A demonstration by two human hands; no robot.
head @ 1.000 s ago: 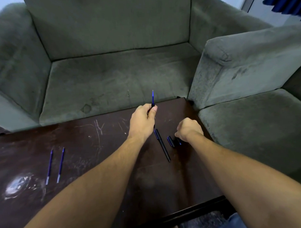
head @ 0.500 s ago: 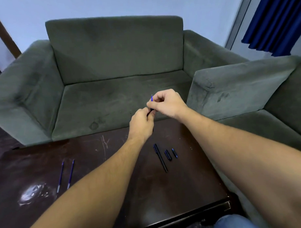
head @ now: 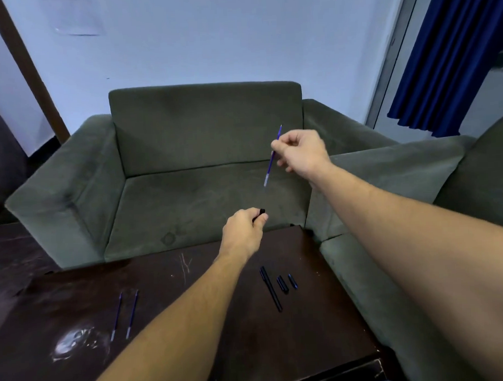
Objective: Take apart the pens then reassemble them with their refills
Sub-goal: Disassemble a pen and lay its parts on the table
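A pale bluish-white wall [head: 211, 43] fills the back of the room, with a sheet of paper [head: 76, 22] stuck high on it. A dark brown wooden post [head: 26, 70] slants across the wall at the left. Against the wall stands a grey-green fabric armchair [head: 205, 129] with broad arms and a worn, stained seat cushion. A second seat [head: 400, 168] of the same cloth stands just beside it at the right. In front of both is a dark wooden table [head: 307, 345], scratched, with a whitish smear [head: 73, 342] near its left side. A deep blue curtain [head: 453, 55] hangs at the far right beside a grey frame [head: 388, 57], with daylight behind. Dark floor [head: 41, 153] shows at the left.
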